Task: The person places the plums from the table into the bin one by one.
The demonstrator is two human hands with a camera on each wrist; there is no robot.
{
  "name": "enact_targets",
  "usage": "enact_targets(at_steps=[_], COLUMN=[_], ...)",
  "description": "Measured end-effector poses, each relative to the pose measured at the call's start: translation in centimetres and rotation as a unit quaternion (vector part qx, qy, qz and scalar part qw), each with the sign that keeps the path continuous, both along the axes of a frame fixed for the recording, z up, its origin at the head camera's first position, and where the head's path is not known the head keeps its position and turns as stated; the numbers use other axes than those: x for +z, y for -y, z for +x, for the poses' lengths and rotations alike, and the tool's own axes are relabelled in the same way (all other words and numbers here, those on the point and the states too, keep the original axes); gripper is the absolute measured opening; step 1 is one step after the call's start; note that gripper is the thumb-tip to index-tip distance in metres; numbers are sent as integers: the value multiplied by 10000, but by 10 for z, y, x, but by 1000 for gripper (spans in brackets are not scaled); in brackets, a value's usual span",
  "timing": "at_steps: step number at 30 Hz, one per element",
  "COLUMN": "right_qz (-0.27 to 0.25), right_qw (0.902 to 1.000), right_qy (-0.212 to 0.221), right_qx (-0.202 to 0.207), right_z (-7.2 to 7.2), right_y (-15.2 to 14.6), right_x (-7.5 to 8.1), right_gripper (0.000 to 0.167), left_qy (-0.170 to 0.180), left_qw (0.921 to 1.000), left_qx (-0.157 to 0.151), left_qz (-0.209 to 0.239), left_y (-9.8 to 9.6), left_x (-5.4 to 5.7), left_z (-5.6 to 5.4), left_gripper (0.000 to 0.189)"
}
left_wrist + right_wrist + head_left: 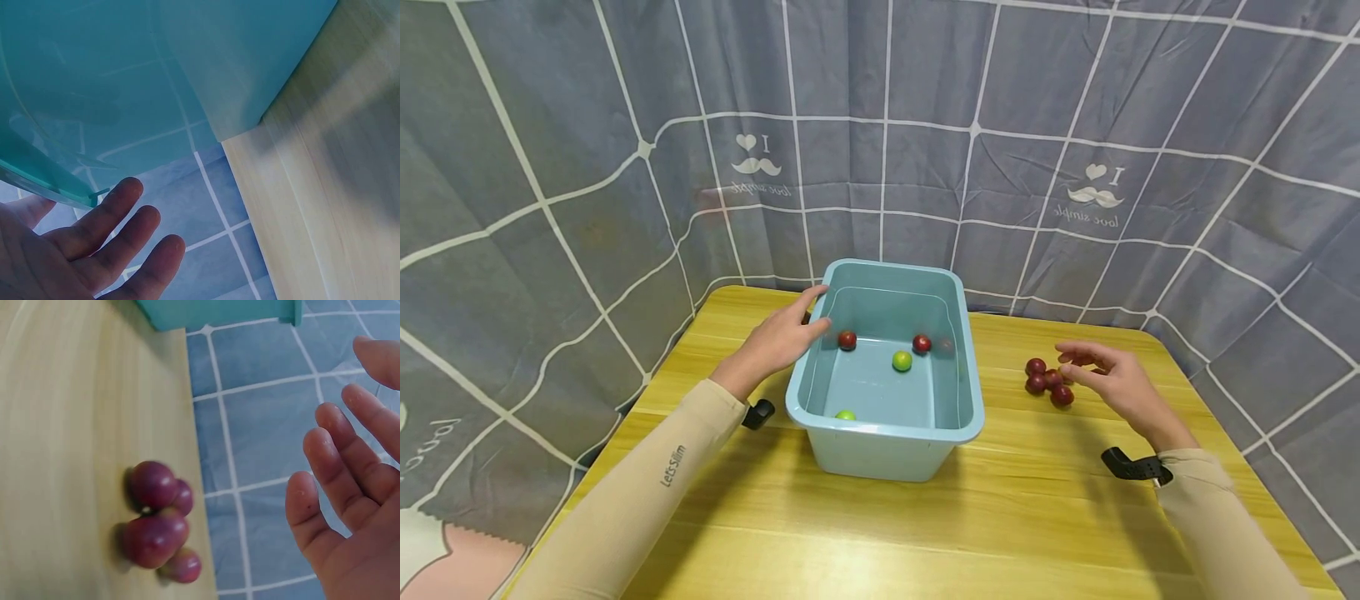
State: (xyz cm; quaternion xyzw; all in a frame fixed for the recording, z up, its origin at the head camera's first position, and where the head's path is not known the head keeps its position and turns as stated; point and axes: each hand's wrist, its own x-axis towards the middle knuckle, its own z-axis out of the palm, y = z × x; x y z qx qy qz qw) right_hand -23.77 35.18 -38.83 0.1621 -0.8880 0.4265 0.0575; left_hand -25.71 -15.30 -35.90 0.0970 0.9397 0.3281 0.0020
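A light blue plastic bin (880, 454) stands on the table, seen from outside in the left wrist view. My left hand (778, 337) rests at its left rim, thumb and a finger touching the edge; the other fingers (147, 225) extend loosely outside, below the rim. Inside the bin lie two dark red plums, one at the left (847, 340) and one farther right (921, 343). Two green round fruits are also inside, one near the middle (902, 361) and one partly hidden by the front rim (846, 415). My right hand (1108, 379) hovers beside a cluster of several plums (156, 534), fingers loosely bent, holding nothing.
A yellow wood-grain table (760, 517) carries everything. Grey-blue curtains (925, 167) with white grid lines enclose the back and sides close to the table's edges. Black straps are on both wrists, the right one (1135, 467) hanging below the sleeve.
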Motion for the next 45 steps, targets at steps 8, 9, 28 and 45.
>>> enact_targets(at_steps=[8, 9, 28, 45], right_qz=[-44, -70, -64, -180], right_qw=[9997, 9996, 9982, 9948], right_qy=[-24, -12, 76, 486], right_qx=[-245, -264, -593, -881], right_z=[-5, -6, -11, -16], right_y=[-14, -16, -38, -48], right_x=[-26, -28, -69, -93], right_gripper=[43, 43, 52, 58], left_qy=[-4, -11, -1, 17], left_qw=[10000, 10000, 10000, 10000], left_qx=[24, 31, 44, 33], left_qz=[30, 31, 69, 54], left_y=[0, 0, -1, -1], left_x=[-1, -1, 1, 0], left_z=[0, -1, -1, -1], left_gripper=[66, 67, 66, 67])
